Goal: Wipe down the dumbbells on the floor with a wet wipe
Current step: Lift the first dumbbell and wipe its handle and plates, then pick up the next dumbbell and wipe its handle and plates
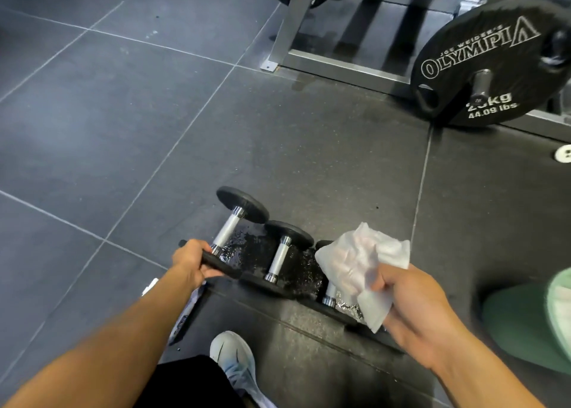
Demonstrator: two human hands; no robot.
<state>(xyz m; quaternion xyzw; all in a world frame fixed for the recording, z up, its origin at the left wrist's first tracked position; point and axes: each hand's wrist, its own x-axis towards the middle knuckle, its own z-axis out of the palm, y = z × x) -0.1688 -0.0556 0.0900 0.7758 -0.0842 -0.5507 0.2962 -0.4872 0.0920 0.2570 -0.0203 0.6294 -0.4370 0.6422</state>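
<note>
Three black dumbbells with chrome handles lie side by side on the dark rubber floor. My left hand (193, 261) grips the near head of the left dumbbell (228, 225). The middle dumbbell (279, 257) lies just right of it, untouched. My right hand (414, 312) holds a crumpled white wet wipe (361, 265) above the right dumbbell (330, 298), which the wipe mostly hides. The floor between the dumbbells glistens with wet patches (239, 244).
A black Olympia weight plate (494, 64) on a bar stands at the far right, beside a grey steel rack frame (309, 52). My white shoe (234, 361) is near the bottom centre. A green object (531, 324) sits at the right edge. A white packet (185, 312) lies under my left forearm.
</note>
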